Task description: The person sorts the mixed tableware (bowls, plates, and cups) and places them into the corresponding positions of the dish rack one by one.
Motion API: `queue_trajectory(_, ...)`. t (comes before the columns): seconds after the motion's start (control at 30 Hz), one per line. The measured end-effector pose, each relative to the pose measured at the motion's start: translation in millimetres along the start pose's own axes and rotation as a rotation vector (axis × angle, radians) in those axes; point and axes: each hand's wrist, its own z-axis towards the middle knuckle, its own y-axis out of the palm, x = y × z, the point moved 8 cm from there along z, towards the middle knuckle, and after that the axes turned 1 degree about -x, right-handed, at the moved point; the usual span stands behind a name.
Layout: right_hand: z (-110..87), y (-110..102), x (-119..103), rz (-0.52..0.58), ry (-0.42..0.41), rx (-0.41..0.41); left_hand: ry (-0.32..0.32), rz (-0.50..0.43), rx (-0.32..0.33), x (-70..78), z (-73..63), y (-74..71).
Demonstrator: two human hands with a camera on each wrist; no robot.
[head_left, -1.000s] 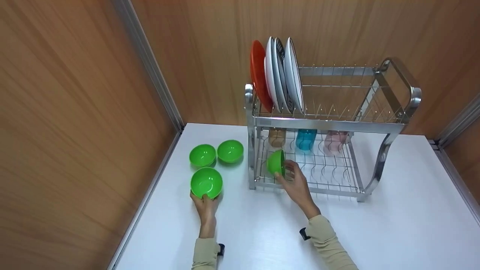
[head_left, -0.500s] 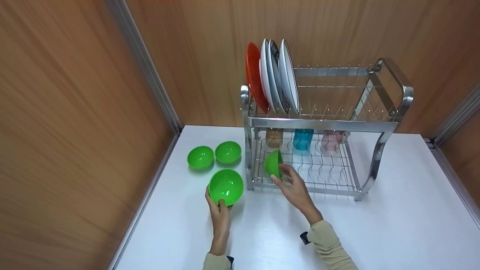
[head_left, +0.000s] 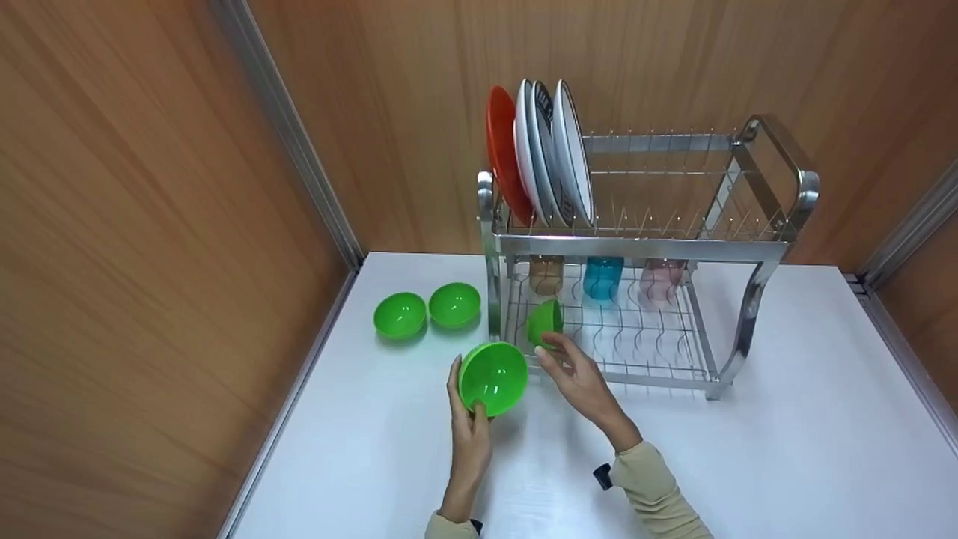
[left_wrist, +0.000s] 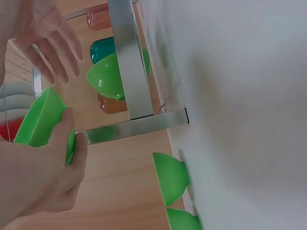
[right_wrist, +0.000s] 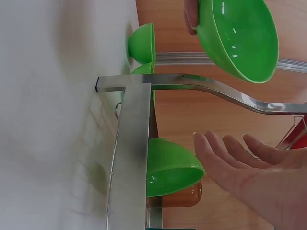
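Observation:
My left hand [head_left: 470, 442] grips a green bowl [head_left: 494, 378] by its side, thumb at the rim, raised over the table in front of the rack's left corner. On the lower tier of the metal dish rack [head_left: 644, 248] a second green bowl [head_left: 545, 322] rests tipped on its side. My right hand [head_left: 584, 382] is just in front of that bowl. In the right wrist view the right hand's fingers [right_wrist: 232, 151] are extended and hold nothing. Two more green bowls [head_left: 400, 315] stand upright on the table left of the rack.
One red plate [head_left: 506, 150] and several white plates [head_left: 572, 157] stand upright in the upper tier's left end. Behind the tipped bowl are a brown glass [head_left: 546, 275], a blue glass [head_left: 603, 278] and a pink glass [head_left: 662, 280]. Wooden panels enclose the white table [head_left: 337, 419].
My left hand has lifted its bowl from beside the other two and carried it right, toward the rack. My right hand has let go of the tipped bowl and drawn back slightly.

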Motion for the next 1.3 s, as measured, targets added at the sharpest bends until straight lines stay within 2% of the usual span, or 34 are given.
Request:
queue_trajectory(0.27,-0.7,11,-11,-0.003,-0.034,-0.105,0.159,0.219,-0.030,13.4,-4.2,16.1)
queue_trajectory(0.43,-1.0,18,-13,-0.009,-0.010,-0.195,0.278,0.372,-0.043,21.1,-5.5,26.2)
queue_trajectory(0.57,-0.5,17,-14,-0.036,0.008,-0.233,0.334,0.447,-0.067,24.0,-6.0,33.0)
queue_trajectory(0.87,0.7,10,-16,-0.049,0.039,-0.356,0.454,0.477,-0.144,28.4,-4.0,39.3)
queue_trajectory(0.97,1.9,9,-18,-0.057,0.030,-0.371,0.489,0.482,-0.155,29.6,-3.0,40.4)
queue_trajectory(1.13,2.9,11,-23,-0.101,-0.015,-0.331,0.490,0.475,-0.167,29.4,2.3,41.9)
queue_trajectory(1.3,3.0,11,-32,-0.184,-0.101,-0.262,0.487,0.456,-0.188,32.4,9.1,44.0)
